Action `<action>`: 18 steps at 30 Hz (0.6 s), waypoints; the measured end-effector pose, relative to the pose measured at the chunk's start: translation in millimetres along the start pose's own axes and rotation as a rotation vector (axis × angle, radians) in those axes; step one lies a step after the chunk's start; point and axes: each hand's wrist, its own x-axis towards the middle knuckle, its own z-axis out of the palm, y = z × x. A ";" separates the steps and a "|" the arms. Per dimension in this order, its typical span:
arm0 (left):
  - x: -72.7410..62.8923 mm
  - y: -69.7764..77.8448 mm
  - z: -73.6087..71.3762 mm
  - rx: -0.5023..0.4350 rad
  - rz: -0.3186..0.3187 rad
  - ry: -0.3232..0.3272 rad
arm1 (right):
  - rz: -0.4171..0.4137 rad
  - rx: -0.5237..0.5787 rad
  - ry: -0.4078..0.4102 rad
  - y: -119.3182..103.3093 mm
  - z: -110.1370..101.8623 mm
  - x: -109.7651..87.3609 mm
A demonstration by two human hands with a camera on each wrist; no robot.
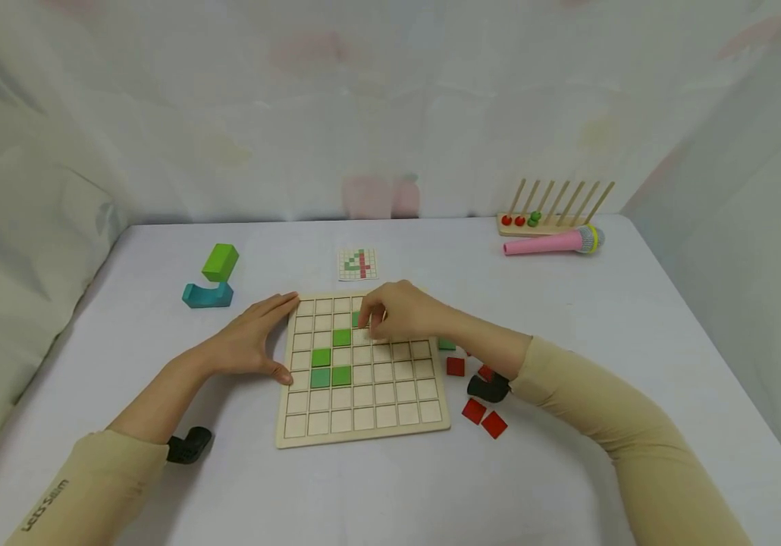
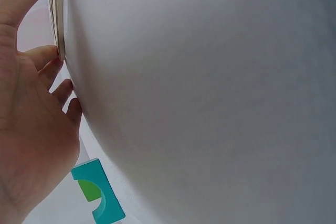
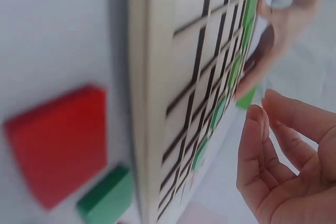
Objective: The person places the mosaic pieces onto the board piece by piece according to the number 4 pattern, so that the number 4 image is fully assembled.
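Mid-frame, tile-laying seems in hand: right hand (image 1: 402, 309) curled with nothing visibly gripped, left hand (image 1: 246, 339) spread against the board (image 1: 363, 418), next likely needing a loose tile (image 1: 455, 367) from centre-right.

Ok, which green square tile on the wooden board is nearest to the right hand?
The uppermost green tile in the head view, beside the right hand; the other four there lie lower.
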 end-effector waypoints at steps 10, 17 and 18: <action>-0.4 -0.3 -0.6 -0.008 -0.001 -0.006 | 0.015 0.011 0.079 31.2 -27.0 -14.0; 0.6 -2.2 0.7 -0.006 0.001 -0.003 | 0.035 0.037 0.067 57.9 -34.1 -26.4; 0.9 -2.3 0.7 -0.005 0.002 -0.002 | 0.031 0.039 0.059 62.4 -34.5 -28.1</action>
